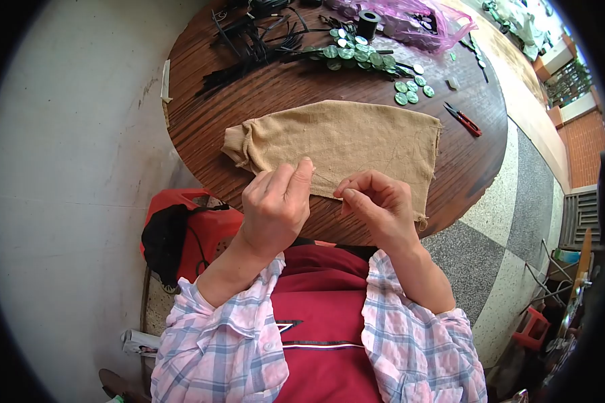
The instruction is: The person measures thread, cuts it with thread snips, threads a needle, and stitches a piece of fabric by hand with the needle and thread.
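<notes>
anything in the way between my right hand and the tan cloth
Nothing visible stands between the right hand and the tan cloth; the hand is at its near edge. The green discs lie past its far edge, the red-handled snips off to the right.

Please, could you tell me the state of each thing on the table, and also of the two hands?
Left hand: fingertips pinched together, above the cloth's near edge.
Right hand: fingertips pinched; whether it holds thread, unclear.
Tan cloth: spread out, frayed at one end.
Red-handled snips: lying down.
Black spool: upright.
Pink bag: crumpled.
Green discs: some loose, others clustered.
Black strips: tangled.
</notes>
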`<state>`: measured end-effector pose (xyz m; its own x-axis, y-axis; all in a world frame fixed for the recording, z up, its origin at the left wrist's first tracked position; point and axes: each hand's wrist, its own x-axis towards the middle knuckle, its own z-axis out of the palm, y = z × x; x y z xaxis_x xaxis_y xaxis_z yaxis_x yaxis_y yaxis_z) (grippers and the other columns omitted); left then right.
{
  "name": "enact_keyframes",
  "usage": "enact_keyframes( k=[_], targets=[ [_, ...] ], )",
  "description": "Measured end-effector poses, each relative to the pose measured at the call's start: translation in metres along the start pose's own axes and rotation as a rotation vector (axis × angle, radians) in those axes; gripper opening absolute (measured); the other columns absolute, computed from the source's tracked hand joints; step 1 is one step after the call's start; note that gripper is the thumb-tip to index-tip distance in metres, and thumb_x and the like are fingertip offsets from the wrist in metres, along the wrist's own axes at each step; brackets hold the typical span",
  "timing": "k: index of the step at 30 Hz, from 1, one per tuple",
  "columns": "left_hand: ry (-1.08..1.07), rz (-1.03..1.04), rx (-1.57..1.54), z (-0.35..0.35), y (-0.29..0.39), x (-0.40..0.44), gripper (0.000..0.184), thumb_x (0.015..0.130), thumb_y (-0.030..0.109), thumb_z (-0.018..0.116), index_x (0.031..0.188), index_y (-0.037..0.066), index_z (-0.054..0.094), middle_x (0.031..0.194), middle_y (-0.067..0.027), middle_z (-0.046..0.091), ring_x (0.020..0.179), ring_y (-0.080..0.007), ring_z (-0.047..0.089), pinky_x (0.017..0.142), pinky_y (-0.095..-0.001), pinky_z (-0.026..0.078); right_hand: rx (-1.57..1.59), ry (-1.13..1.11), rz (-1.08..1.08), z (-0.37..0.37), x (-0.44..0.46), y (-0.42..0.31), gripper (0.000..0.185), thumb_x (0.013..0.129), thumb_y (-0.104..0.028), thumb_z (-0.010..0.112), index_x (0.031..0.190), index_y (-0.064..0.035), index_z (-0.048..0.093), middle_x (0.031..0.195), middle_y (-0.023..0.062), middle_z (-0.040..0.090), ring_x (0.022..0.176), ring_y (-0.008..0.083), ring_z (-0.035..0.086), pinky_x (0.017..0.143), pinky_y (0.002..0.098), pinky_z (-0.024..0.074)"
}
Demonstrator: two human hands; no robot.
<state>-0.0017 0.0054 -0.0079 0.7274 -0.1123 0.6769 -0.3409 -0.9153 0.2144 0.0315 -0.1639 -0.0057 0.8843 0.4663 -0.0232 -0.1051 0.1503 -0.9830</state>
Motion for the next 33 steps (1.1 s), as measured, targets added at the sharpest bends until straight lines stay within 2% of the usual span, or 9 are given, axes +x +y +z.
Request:
enact_keyframes(
  k=[8, 11, 14, 17, 18, 21, 22, 29, 33],
  targets=[
    [-0.007, -0.019, -0.051, 0.000, -0.006, -0.005, 0.017, 0.069, 0.001, 0.065, 0.086, 0.002, 0.060, 0.060, -0.0064, 0.049, 0.050, -0.0221, 0.050, 0.047, -0.0316, 0.040, -0.163, 0.023, -0.010, 0.003, 0.005, 0.000, 0.008, 0.079, -0.003, 0.053, 0.079, 0.0033, 0.059, 0.067, 0.0034, 0.061, 0.057, 0.0045, 0.054, 0.051, 0.0171, 0.0430],
    [-0.077, -0.077, -0.073, -0.004, -0.008, -0.010, 0.028, 0.067, 0.004, 0.066, 0.094, 0.003, 0.060, 0.074, -0.0073, 0.055, 0.066, -0.0234, 0.054, 0.059, -0.0339, 0.042, -0.277, 0.036, 0.010, 0.007, 0.006, -0.006, 0.008, 0.078, -0.003, 0.053, 0.078, 0.0036, 0.058, 0.066, 0.0035, 0.060, 0.055, 0.0036, 0.052, 0.049, 0.0173, 0.0413],
    [-0.148, -0.148, -0.012, -0.023, 0.000, 0.000, 0.042, 0.065, 0.004, 0.066, 0.106, 0.003, 0.056, 0.095, -0.0086, 0.055, 0.086, -0.0259, 0.052, 0.075, -0.0359, 0.040, -0.360, 0.039, 0.012, 0.007, 0.009, -0.003, 0.008, 0.077, -0.003, 0.054, 0.077, 0.0040, 0.058, 0.066, 0.0041, 0.060, 0.054, 0.0037, 0.051, 0.048, 0.0187, 0.0410],
    [-0.223, -0.211, -0.088, -0.046, 0.001, 0.005, 0.051, 0.065, 0.003, 0.063, 0.114, 0.004, 0.052, 0.109, -0.0090, 0.050, 0.098, -0.0279, 0.047, 0.085, -0.0370, 0.035, -0.456, 0.060, -0.024, 0.010, 0.010, -0.007, 0.007, 0.075, -0.003, 0.054, 0.076, 0.0039, 0.057, 0.065, 0.0056, 0.060, 0.054, 0.0054, 0.052, 0.048, 0.0207, 0.0418],
    [-0.192, -0.219, -0.114, -0.055, 0.004, 0.008, 0.048, 0.064, -0.002, 0.060, 0.111, 0.003, 0.054, 0.106, -0.0099, 0.053, 0.094, -0.0282, 0.049, 0.082, -0.0353, 0.039, -0.470, 0.059, -0.038, 0.011, 0.011, -0.007, 0.007, 0.075, -0.003, 0.055, 0.076, 0.0038, 0.057, 0.065, 0.0063, 0.060, 0.053, 0.0061, 0.052, 0.049, 0.0212, 0.0420],
    [-0.073, -0.104, -0.369, -0.069, 0.002, 0.005, 0.042, 0.066, -0.006, 0.059, 0.107, 0.001, 0.056, 0.100, -0.0110, 0.055, 0.085, -0.0262, 0.054, 0.073, -0.0333, 0.045, -0.508, 0.055, -0.064, 0.013, 0.012, -0.006, 0.006, 0.074, -0.003, 0.055, 0.075, 0.0035, 0.057, 0.065, 0.0080, 0.060, 0.053, 0.0078, 0.053, 0.049, 0.0225, 0.0426],
    [-0.081, -0.164, -0.524, -0.066, 0.007, 0.002, 0.034, 0.070, -0.008, 0.058, 0.103, -0.001, 0.058, 0.098, -0.0125, 0.056, 0.077, -0.0253, 0.059, 0.064, -0.0297, 0.049, -0.516, 0.051, -0.065, 0.014, 0.012, -0.007, 0.006, 0.074, -0.003, 0.055, 0.075, 0.0033, 0.057, 0.065, 0.0083, 0.060, 0.053, 0.0083, 0.053, 0.049, 0.0228, 0.0426],
    [-0.104, -0.083, -0.381, -0.011, 0.003, -0.003, 0.028, 0.073, -0.005, 0.059, 0.101, -0.002, 0.057, 0.096, -0.0145, 0.057, 0.077, -0.0262, 0.062, 0.062, -0.0305, 0.052, -0.574, 0.039, -0.154, 0.016, 0.011, -0.011, 0.006, 0.074, -0.003, 0.057, 0.073, 0.0032, 0.057, 0.062, 0.0088, 0.058, 0.052, 0.0092, 0.052, 0.048, 0.0241, 0.0418],
    [-0.153, -0.048, -0.407, -0.010, 0.001, -0.002, 0.024, 0.072, -0.006, 0.058, 0.096, -0.002, 0.057, 0.088, -0.0130, 0.059, 0.073, -0.0261, 0.062, 0.059, -0.0303, 0.052, -0.560, 0.056, -0.065, 0.015, 0.011, -0.017, 0.005, 0.073, -0.002, 0.057, 0.073, 0.0031, 0.057, 0.062, 0.0098, 0.058, 0.052, 0.0109, 0.053, 0.048, 0.0250, 0.0418]
  ],
)
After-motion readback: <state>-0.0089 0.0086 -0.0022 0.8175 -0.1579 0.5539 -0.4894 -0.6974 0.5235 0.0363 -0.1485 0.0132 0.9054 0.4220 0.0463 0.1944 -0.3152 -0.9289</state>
